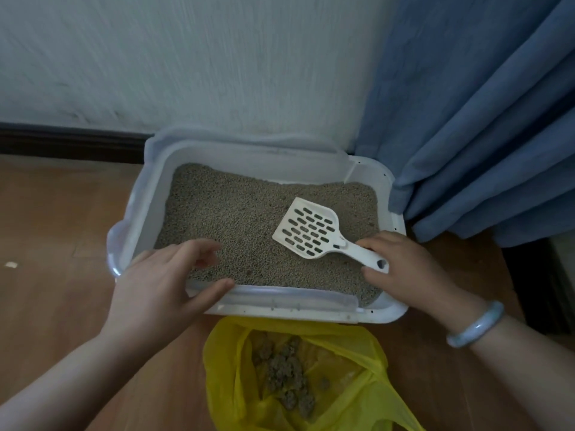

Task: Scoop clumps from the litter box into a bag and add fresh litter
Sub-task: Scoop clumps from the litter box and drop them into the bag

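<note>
Litter box on wood floor, back edge against wall, blue curtain at its R side. Litter looks fairly level, no obvious clumps on the surface from this angle.

Scoop, white and slotted, lies flat on the litter twd the R side, head empty, handle pointing at R hand. R grip: forefinger and thumb sit either side of the handle end. Can't tell if they have closed on it or only bracket it. Pale bangle on that wrist.

L hand rests on the near rim, thumb along it, fingers loosely curled over the litter w/ nothing enclosed.

Yellow bag open on the floor just in front of the box, clumps already inside. Scooping prob. well along. No fresh-litter container in view.

Doing the step well, as judged:
- take the handle further up, not just at the tip, for more control
- L hand braces the rim so the box doesn't slide
- dig low and flat, lift, shake so loose grains drop thru the slots
- carry straight over the near rim to the bag mouth, a short path w/ less spill
- check corners and along the walls before topping up
</note>
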The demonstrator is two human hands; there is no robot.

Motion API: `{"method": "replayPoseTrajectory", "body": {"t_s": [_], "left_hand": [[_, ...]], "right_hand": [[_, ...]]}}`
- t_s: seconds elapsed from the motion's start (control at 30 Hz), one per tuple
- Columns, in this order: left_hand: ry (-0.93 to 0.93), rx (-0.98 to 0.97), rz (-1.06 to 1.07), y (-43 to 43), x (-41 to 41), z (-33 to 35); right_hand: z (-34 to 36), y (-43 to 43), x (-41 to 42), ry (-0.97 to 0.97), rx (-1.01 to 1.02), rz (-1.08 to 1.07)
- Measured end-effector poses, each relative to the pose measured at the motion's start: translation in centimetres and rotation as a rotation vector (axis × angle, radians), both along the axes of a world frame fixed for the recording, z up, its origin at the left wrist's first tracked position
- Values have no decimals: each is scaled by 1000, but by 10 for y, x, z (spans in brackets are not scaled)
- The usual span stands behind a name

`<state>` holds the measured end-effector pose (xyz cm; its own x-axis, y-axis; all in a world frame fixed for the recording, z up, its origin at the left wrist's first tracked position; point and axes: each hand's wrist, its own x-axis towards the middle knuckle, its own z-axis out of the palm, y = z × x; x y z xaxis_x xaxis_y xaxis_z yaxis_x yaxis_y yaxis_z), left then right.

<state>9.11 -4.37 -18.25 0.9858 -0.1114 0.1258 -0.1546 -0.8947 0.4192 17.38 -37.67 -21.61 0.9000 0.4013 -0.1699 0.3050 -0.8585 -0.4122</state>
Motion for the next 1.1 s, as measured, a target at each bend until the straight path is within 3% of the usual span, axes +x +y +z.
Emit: {"method": "replayPoseTrajectory", "body": {"t_s": [0.33,0.57,0.8,1.1], "left_hand": [[65,-38,-44,-22,10,4],[179,-196,-151,-85,13,-3],[101,-48,-227,-128,10,2],[77,-50,-266,-126,6,3]], "right_hand": [[16,-19,-28,-62,236,-184],[38,-52,-73,-51,360,-344],[39,-82,-126,-12,455,-635],[-16,-103,-181,81,466,-1039]]}}
